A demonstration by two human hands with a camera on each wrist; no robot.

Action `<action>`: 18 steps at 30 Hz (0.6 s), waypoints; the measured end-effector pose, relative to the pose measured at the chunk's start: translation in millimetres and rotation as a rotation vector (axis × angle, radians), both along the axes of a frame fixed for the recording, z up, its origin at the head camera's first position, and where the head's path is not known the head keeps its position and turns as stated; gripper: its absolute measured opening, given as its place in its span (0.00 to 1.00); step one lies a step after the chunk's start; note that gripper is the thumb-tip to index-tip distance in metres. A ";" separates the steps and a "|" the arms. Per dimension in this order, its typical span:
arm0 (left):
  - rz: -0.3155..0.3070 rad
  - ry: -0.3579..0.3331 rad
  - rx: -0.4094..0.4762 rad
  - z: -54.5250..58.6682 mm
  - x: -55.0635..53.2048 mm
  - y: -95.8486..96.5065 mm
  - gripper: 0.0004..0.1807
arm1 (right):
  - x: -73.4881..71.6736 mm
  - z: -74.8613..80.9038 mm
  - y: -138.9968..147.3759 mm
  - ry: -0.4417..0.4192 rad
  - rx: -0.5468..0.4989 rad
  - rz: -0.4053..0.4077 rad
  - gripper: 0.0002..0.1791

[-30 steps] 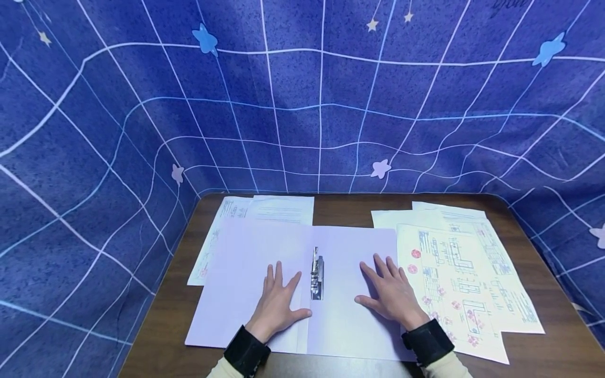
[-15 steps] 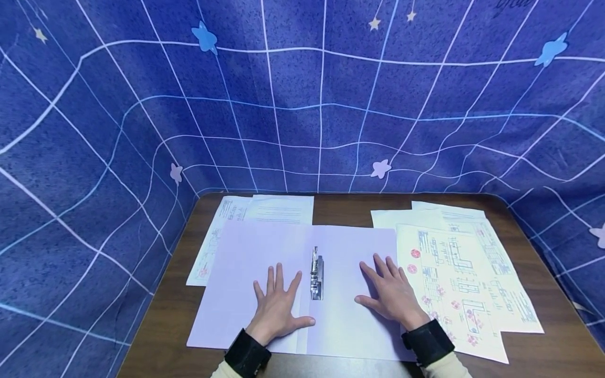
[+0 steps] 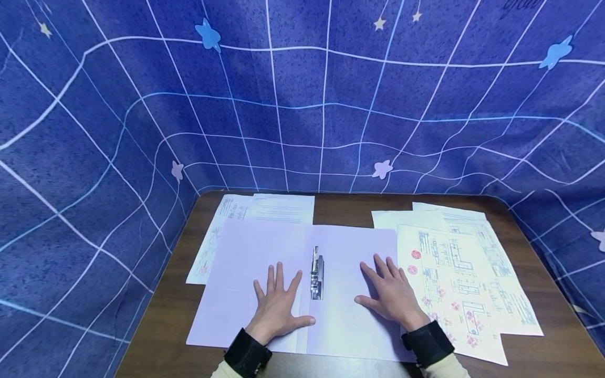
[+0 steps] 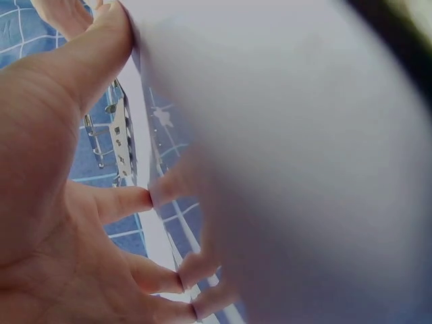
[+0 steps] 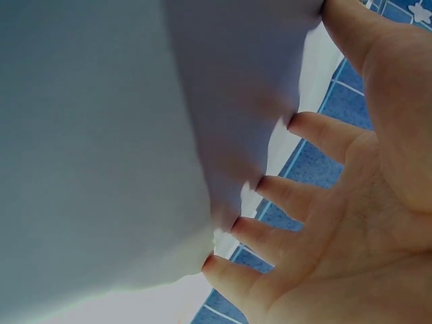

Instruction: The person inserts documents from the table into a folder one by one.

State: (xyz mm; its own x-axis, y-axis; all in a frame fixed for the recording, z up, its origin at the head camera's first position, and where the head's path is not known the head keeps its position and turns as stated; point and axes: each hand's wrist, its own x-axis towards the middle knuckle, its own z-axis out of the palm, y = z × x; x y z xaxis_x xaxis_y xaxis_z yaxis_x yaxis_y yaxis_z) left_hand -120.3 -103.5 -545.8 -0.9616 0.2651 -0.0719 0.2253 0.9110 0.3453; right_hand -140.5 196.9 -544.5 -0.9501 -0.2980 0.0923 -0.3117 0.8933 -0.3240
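Note:
A lilac file folder (image 3: 255, 247) lies spread open on the table, a metal lever clip (image 3: 317, 275) standing near its spine. On the left cover rests my left hand (image 3: 276, 310), fingers spread, its thumb reaching across the spine fold. My right hand (image 3: 389, 294) rests on the right cover with fingers fanned out and straight. In the left wrist view, the fingertips (image 4: 145, 198) touch the folder's surface and the clip (image 4: 120, 138) shows beyond the thumb. The right wrist view shows the fingertips (image 5: 264, 182) pressed on the folder too. Neither hand holds anything.
Loose printed sheets (image 3: 449, 283) with drawings and red stamps lie at the right, beside the folder. More papers (image 3: 283, 207) stick out behind the left cover. A blue patterned curtain (image 3: 302, 126) hangs behind the brown wooden table (image 3: 350, 210) and along its sides.
My left hand's fingers have spread wider, and its thumb has slid slightly to the right. The right hand, folder and papers stay in place; the head view has shifted a little.

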 end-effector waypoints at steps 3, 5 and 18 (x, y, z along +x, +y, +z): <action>-0.003 -0.010 0.004 -0.7 0.7 -0.8 0.61 | 1.0 -1.6 -0.4 0.004 0.002 0.002 0.45; -0.009 -0.020 0.014 -1.0 1.7 -1.6 0.61 | 1.7 -3.0 -0.6 0.005 -0.001 0.001 0.45; -0.015 -0.027 0.008 -2.8 1.2 -2.1 0.63 | 0.8 -3.3 -0.8 0.005 0.007 -0.013 0.46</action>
